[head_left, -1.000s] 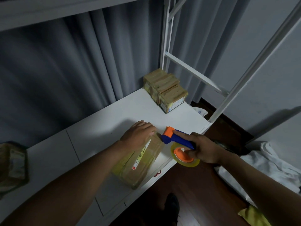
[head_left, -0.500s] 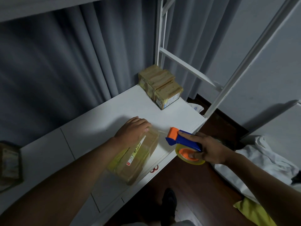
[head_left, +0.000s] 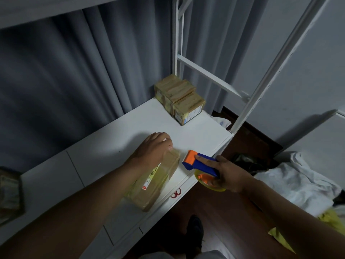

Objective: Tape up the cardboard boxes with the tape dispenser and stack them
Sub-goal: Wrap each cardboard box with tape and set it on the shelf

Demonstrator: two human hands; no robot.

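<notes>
A long cardboard box (head_left: pixel 155 182) wrapped in clear tape lies on the white table (head_left: pixel 104 146) near its front edge. My left hand (head_left: pixel 153 148) rests on the box's far end with curled fingers pressing down on it. My right hand (head_left: pixel 226 173) grips the blue and orange tape dispenser (head_left: pixel 200 164), whose tape roll (head_left: pixel 207 182) hangs over the table's front edge. The dispenser's orange head sits just right of the box's far end, a small gap apart. Three taped boxes (head_left: pixel 180 99) stand together at the table's far right corner.
A white metal frame (head_left: pixel 248 101) rises at the table's right end. Grey curtains (head_left: pixel 74 71) hang behind the table. Another box (head_left: pixel 9 195) sits at the far left edge. White cloth (head_left: pixel 298 182) and a yellow item (head_left: pixel 330 221) lie on the dark floor at right.
The dispenser has pulled away to the right from the box's far end. My left hand has stayed on the box.
</notes>
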